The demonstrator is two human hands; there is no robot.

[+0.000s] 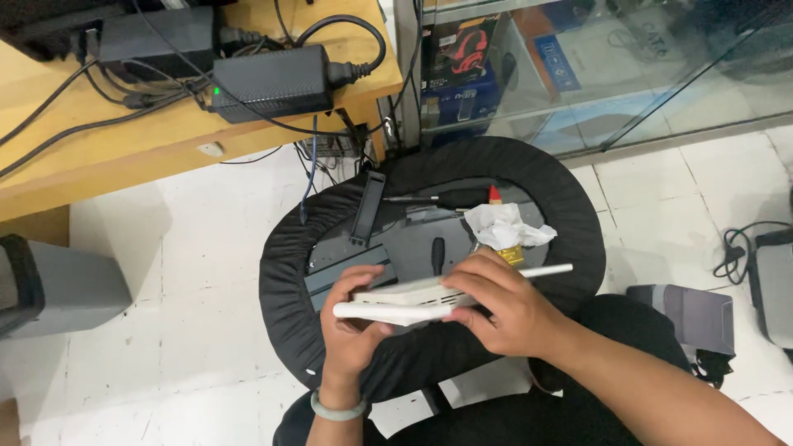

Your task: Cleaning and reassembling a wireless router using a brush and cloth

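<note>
White floor tiles (165, 272) lie under a round black stool (570, 206), and the stool seat carries most of the things.

Just over the near edge of the seat, both hands hold a flat white device (405, 301) with curved sides. It is held flat, with its thin edge toward the camera. The left hand (351, 330) grips its left end, thumb on top and fingers curled under. That wrist wears a pale green bangle (337, 409). The right hand (504, 310) is closed over the right end, fingers bent across the top. A thin white stick (545, 270) pokes out from beside the right hand, toward the right edge of the seat.

Right behind the hands, in the middle of the seat, lies a flat grey piece (413, 239) with a small black tool (438, 254) on it. A crumpled white tissue (502, 227) sits toward the right side of the seat, with a little red tip (495, 195) just behind it. A long black strip (368, 208) lies toward the far left edge. A thin dark screwdriver (438, 198) lies near the far edge.

Beyond the stool, a wooden desk (124, 157) holds black power bricks (268, 83) and cables (49, 99). A glass cabinet (619, 74) stands at the far right. A grey box (58, 285) stands on the floor at the left.
</note>
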